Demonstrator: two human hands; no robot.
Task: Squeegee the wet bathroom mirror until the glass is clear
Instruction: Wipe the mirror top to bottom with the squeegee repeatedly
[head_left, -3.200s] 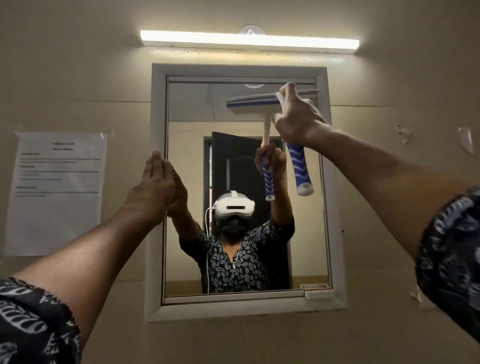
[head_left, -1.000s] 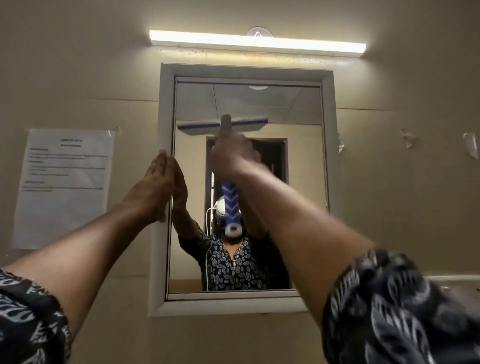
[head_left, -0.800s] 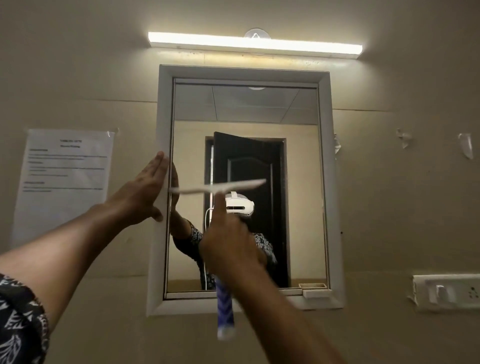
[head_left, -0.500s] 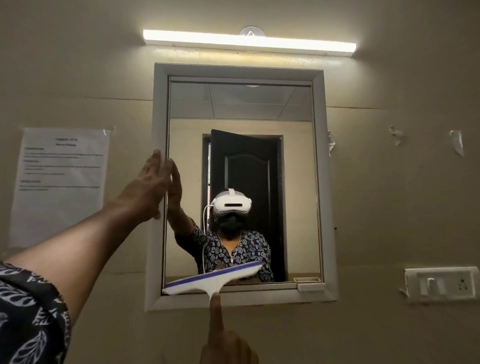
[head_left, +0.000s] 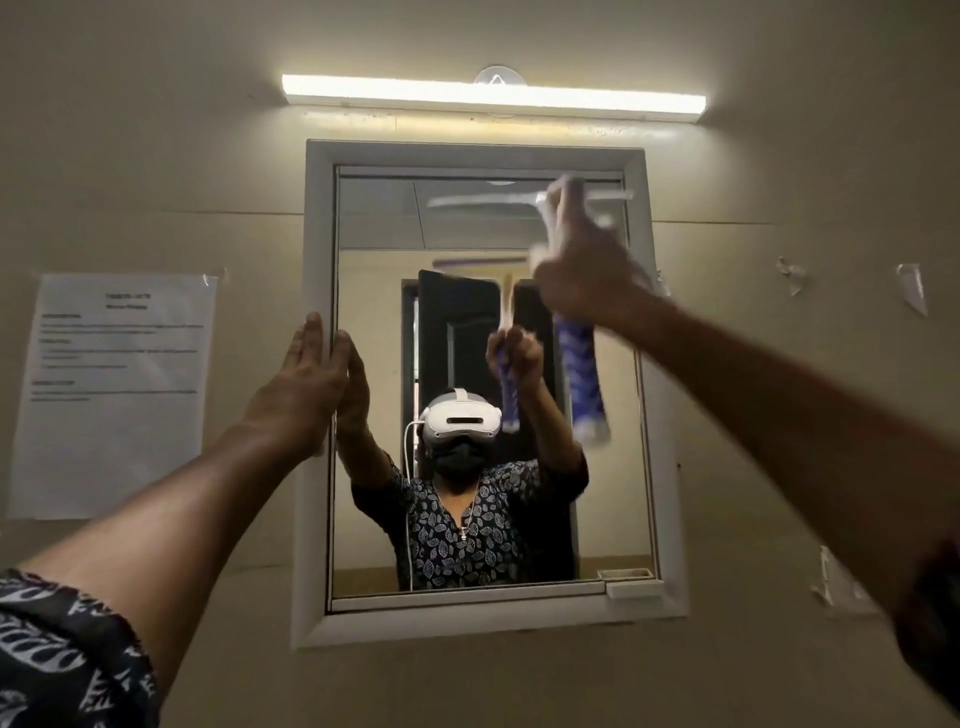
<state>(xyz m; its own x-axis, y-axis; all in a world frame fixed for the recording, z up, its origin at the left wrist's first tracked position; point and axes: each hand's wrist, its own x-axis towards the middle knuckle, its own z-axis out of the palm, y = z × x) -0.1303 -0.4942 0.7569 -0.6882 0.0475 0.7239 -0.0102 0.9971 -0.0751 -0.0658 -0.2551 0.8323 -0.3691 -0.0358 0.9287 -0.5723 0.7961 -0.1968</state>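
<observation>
A white-framed mirror hangs on the beige wall in front of me. My right hand grips the white and blue squeegee by its handle. The blurred blade lies across the top right of the glass, near the upper frame. My left hand presses flat, fingers straight, against the mirror's left frame at mid height. The glass reflects a person with a headset and both raised arms.
A tube light glows above the mirror. A printed paper notice is taped to the wall at left. Bits of torn tape stick to the wall at right. A small latch tab juts from the frame's lower right.
My right hand dragged the squeegee down the left part of the glass to the bottom edge, then lifted it to the top right. My left hand stayed on the frame.
</observation>
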